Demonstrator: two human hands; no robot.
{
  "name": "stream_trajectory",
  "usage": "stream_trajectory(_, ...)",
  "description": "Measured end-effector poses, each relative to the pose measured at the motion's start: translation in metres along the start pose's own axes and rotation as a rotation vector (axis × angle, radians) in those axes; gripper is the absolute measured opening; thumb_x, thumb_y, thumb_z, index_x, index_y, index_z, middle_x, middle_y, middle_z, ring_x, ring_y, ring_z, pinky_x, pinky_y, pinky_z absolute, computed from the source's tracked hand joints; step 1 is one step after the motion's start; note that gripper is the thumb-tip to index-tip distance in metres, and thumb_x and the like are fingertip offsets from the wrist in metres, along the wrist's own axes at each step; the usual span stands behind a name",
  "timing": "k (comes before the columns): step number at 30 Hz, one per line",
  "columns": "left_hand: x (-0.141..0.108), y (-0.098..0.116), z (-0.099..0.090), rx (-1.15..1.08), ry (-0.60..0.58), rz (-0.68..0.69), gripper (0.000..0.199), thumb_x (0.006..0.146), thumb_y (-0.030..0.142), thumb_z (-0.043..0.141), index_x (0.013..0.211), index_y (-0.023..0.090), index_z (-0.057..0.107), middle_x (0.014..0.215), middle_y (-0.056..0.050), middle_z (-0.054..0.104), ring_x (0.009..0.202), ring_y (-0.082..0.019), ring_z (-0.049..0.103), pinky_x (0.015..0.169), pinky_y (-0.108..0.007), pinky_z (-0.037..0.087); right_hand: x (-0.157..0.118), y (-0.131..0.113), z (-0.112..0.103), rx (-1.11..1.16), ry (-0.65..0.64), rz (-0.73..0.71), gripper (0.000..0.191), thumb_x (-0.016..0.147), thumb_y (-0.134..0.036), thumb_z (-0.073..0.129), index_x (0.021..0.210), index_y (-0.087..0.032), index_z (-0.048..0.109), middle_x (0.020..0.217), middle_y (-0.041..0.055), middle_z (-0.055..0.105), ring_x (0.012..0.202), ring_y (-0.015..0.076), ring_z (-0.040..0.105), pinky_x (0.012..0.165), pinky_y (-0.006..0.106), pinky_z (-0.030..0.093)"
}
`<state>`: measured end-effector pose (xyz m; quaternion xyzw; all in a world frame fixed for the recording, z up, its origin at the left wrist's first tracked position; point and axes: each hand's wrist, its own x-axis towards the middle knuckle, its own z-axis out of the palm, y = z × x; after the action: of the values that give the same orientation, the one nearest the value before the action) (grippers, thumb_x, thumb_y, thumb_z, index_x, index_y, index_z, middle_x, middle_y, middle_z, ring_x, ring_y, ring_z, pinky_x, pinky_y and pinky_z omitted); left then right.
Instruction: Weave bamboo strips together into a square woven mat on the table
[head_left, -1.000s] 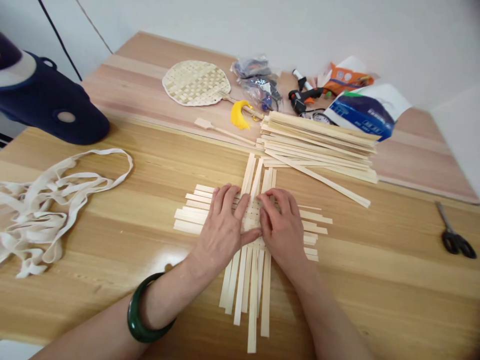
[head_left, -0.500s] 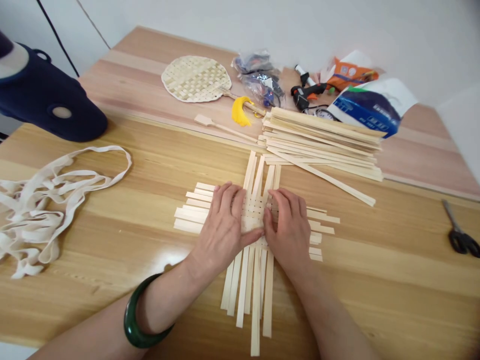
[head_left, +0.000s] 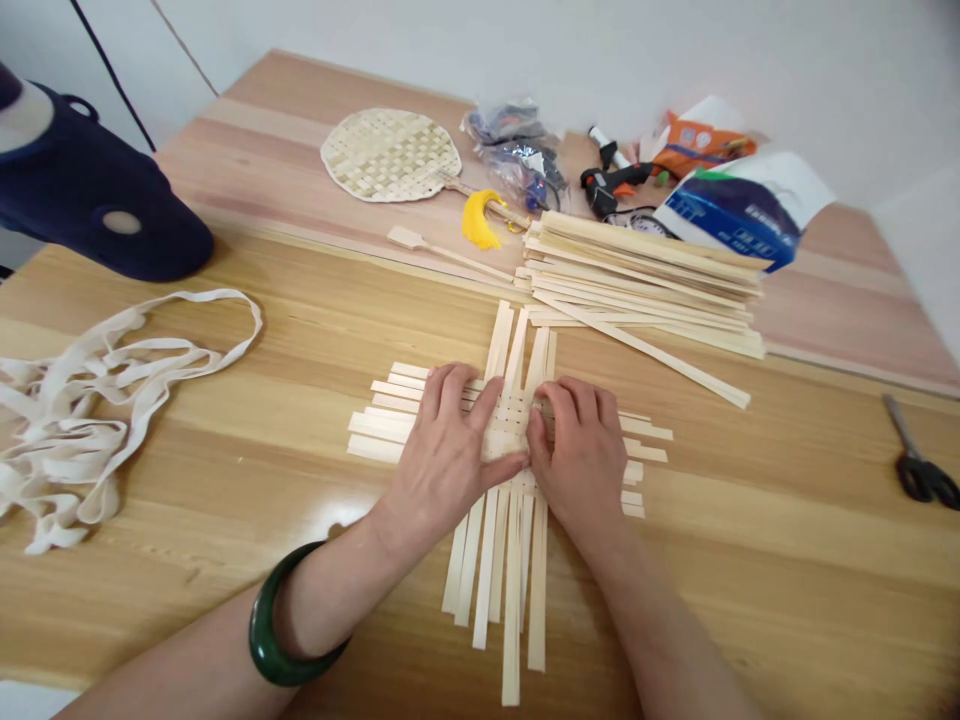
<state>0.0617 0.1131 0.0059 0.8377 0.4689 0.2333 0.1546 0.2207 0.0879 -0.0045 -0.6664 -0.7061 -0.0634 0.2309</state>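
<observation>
A loose weave of pale bamboo strips (head_left: 504, 440) lies flat on the table in front of me, its strip ends sticking out on all sides. My left hand (head_left: 450, 440) rests across its left part, fingers stretched out and thumb spread toward the centre. On the right part, my right hand (head_left: 577, 450) has its fingers curled over the crosswise strips, with the thumb at the edge of the woven middle. Its fingertips are partly hidden. A green bangle (head_left: 274, 625) circles my left forearm.
Behind the weave lies a stack of loose strips (head_left: 652, 285). Farther back are a round woven fan (head_left: 390, 155), a yellow tassel (head_left: 480, 222), a wooden handle (head_left: 450, 257), a glue gun (head_left: 611, 188) and a blue packet (head_left: 727, 220). White ribbon (head_left: 150, 385) sits left, scissors (head_left: 919, 470) right.
My left index finger has lifted away from the other fingers and moved right, over the weave. The right hand has shifted slightly to the right.
</observation>
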Motion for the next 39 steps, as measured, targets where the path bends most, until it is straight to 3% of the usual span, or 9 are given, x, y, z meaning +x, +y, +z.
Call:
stream_trajectory(16, -0.0004, 0.0041, 0.0010, 0.021, 0.001, -0.016, 0.067, 0.069, 0.033, 0.086, 0.123, 0.018, 0.048, 0.124, -0.016, 0.042, 0.122, -0.036, 0.042, 0.103, -0.057, 0.043, 0.0025, -0.0004, -0.0008, 0.031, -0.038, 0.022, 0.012, 0.089, -0.015, 0.049, 0.096, -0.020, 0.057, 0.098, 0.0064, 0.064, 0.092, 0.0247, 0.048, 0.082, 0.038, 0.043)
stream_trajectory(32, -0.0015, 0.0065, 0.0032, 0.115, 0.030, 0.013, 0.060, 0.072, 0.038, 0.082, 0.117, 0.011, 0.054, 0.117, -0.018, 0.047, 0.117, -0.037, 0.044, 0.102, -0.058, 0.043, 0.0006, 0.0000, 0.0007, 0.023, -0.028, -0.004, 0.023, 0.079, -0.003, 0.047, 0.093, -0.019, 0.057, 0.093, 0.0059, 0.063, 0.090, 0.0237, 0.048, 0.080, 0.035, 0.043)
stream_trajectory(35, -0.0041, 0.0067, 0.0047, 0.106, 0.058, 0.019, 0.058, 0.074, 0.037, 0.081, 0.118, 0.012, 0.052, 0.117, -0.017, 0.048, 0.118, -0.037, 0.045, 0.103, -0.061, 0.041, -0.0013, -0.0003, 0.0022, 0.031, 0.009, -0.009, 0.024, 0.078, -0.002, 0.047, 0.093, -0.018, 0.057, 0.092, 0.0062, 0.063, 0.089, 0.0238, 0.049, 0.079, 0.035, 0.044)
stream_trajectory(39, -0.0065, 0.0052, 0.0045, 0.027, 0.120, 0.023, 0.075, 0.074, 0.034, 0.081, 0.133, 0.011, 0.040, 0.121, -0.018, 0.048, 0.119, -0.035, 0.046, 0.105, -0.059, 0.041, -0.0034, -0.0001, 0.0020, 0.077, 0.124, -0.039, 0.028, 0.081, -0.003, 0.045, 0.102, -0.018, 0.057, 0.095, 0.0076, 0.064, 0.093, 0.0242, 0.052, 0.083, 0.037, 0.047)
